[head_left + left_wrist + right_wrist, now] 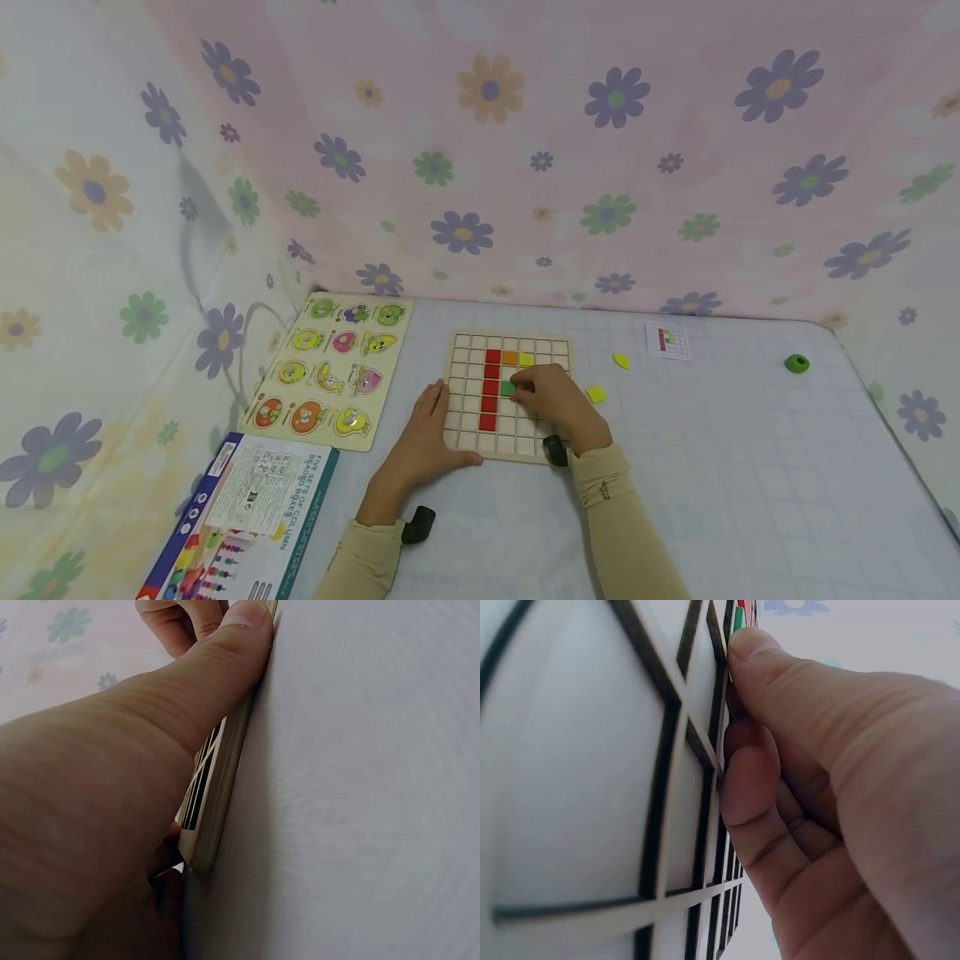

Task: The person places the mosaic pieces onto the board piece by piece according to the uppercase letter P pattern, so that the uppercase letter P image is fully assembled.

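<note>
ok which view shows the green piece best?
Head view: the green piece sits on the grid board beside the red column, at the right hand. Right wrist shows only a green sliver; left wrist shows none.

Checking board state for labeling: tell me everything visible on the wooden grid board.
The wooden grid board is a pale square tray of small cells, lying flat on the table. A red column of tiles fills part of it, with orange, yellow and green pieces beside. The left hand rests against its left edge; the right hand presses the green piece.
</note>
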`<action>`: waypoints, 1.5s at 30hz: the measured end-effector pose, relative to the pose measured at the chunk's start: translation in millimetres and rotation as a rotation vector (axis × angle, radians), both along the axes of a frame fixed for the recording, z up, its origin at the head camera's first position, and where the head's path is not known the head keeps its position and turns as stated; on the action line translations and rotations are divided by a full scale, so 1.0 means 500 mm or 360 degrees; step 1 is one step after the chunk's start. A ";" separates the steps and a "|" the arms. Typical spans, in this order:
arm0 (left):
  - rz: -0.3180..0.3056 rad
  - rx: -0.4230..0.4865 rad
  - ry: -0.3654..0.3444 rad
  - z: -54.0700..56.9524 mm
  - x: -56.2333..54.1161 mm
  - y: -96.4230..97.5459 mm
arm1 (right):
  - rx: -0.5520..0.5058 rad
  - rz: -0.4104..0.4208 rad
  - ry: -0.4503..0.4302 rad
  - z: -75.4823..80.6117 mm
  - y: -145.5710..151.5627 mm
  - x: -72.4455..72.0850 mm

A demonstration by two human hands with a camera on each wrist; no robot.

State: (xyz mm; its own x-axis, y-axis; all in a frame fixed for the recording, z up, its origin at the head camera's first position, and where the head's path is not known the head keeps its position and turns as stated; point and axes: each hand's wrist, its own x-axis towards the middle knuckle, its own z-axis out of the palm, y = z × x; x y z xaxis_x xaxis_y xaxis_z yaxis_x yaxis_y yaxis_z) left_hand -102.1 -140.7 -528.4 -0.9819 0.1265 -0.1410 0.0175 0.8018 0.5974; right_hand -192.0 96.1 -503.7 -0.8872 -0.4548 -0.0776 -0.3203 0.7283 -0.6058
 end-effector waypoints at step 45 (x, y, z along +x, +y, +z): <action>0.0013 0.0030 -0.0018 0.006 0.004 0.001 | -0.0159 -0.0593 0.0112 -0.005 0.252 -0.020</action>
